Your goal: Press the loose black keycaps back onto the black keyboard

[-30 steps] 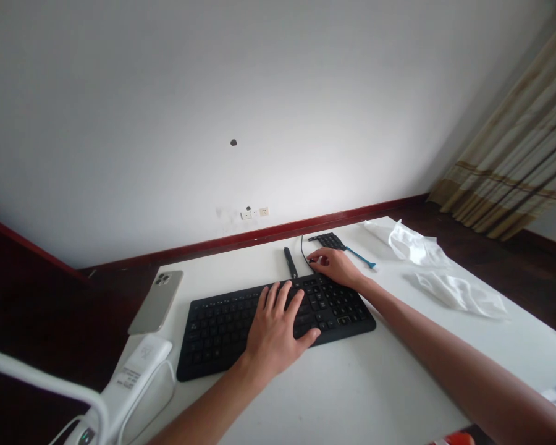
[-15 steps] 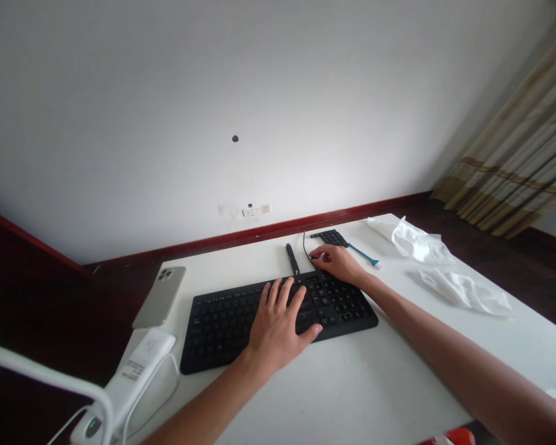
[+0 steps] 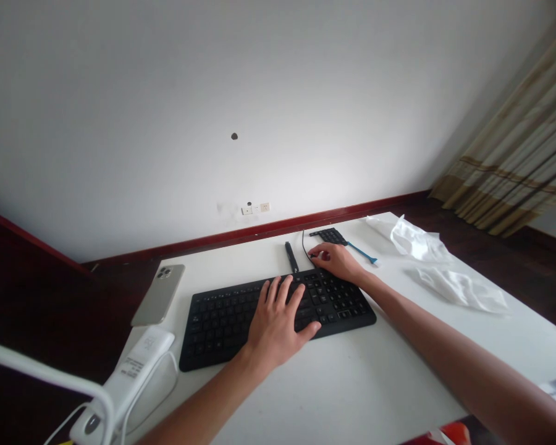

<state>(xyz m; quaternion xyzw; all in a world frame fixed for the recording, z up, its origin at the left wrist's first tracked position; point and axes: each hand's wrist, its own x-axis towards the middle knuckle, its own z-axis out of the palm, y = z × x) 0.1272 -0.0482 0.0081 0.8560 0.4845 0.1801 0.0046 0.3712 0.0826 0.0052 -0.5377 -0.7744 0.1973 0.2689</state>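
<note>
A black keyboard (image 3: pixel 222 327) lies at a slant on the white table (image 3: pixel 333 383). Spread across its middle keys, my left hand (image 3: pixel 278 327) is open, fingers apart. My right hand (image 3: pixel 336 262) is closed in a pinch over the keyboard's back right edge, by a thin black cable (image 3: pixel 304 242). A small dark bit shows at its fingertips, too small to name. Just beyond that hand is a patch of small black keycaps (image 3: pixel 332 235), with a slim blue tool (image 3: pixel 362 253) beside it. A black pen-like stick (image 3: pixel 291 256) lies behind the keyboard.
On the left are a phone (image 3: pixel 160 295), a white power strip (image 3: pixel 134 371) with cords and a white curved bar (image 3: pixel 46 374). Crumpled clear plastic bags (image 3: pixel 417 241) lie at the right. Something red (image 3: pixel 454 432) shows at the bottom edge.
The view has shifted very slightly. Both hands keep their places on the keyboard, with no clear movement. A small light on the power strip no longer shows.
</note>
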